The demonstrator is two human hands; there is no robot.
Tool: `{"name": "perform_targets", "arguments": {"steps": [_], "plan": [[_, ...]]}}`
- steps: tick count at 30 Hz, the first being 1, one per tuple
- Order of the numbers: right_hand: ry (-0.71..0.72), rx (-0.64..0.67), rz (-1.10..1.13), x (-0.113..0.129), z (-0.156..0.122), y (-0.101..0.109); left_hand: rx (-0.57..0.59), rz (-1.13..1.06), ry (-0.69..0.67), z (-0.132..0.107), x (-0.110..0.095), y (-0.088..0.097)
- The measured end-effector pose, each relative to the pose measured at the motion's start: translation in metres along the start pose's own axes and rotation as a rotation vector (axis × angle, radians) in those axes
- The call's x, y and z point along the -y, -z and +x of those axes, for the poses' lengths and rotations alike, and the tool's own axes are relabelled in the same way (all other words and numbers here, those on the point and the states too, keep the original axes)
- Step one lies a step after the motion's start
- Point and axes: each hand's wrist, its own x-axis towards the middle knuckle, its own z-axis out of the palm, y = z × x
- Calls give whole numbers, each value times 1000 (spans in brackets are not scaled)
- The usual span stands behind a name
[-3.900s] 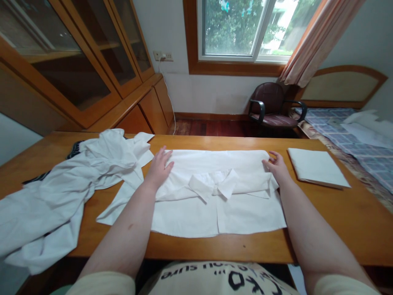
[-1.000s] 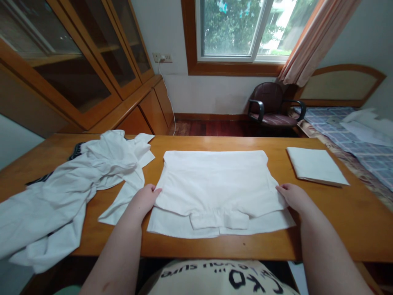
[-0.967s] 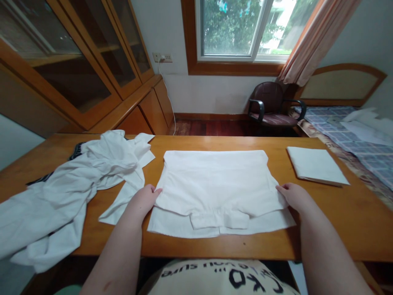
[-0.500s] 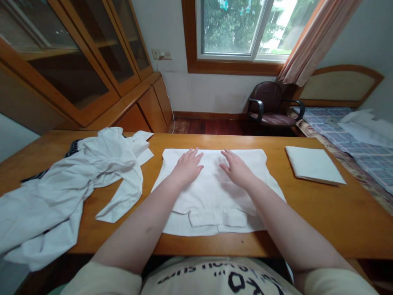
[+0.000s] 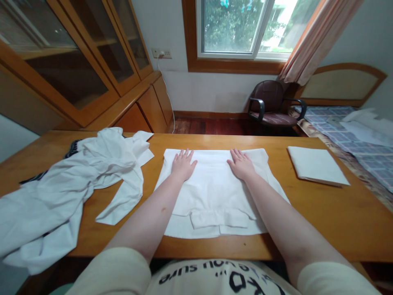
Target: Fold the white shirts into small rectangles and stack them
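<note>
A white garment [image 5: 211,184], partly folded, lies flat on the wooden table in front of me. Its straight folded edge is at the far side, and a band-like piece, perhaps a collar or cuff, shows near the front edge. My left hand [image 5: 183,164] rests palm down on its far left part, fingers spread. On the far right part lies my right hand [image 5: 241,164], also flat with its fingers stretched out. Neither hand grips the cloth.
A heap of crumpled white clothes [image 5: 82,176] covers the table's left side and hangs over the front edge. A neatly folded white cloth [image 5: 317,165] lies at the right. Beyond the wooden table [image 5: 325,221] stand an office chair [image 5: 272,102] and a bed [image 5: 362,131].
My hands have moved apart, the left one leftward and the right one rightward, and now lie flatter on the garment. The cloth looks smoother between them.
</note>
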Motion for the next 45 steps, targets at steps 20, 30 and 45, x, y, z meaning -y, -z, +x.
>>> {"name": "perform_targets", "arguments": {"steps": [20,30,45], "plan": [[291,-27,15,62,-75,-8,13,61,-117,-48,-71,-16],[28,-13,-77,-45,-81,0,18,155,-63,-73,27,2],[-123,19,290,-84,-35,11,137,-188,68,-30,51,10]]}}
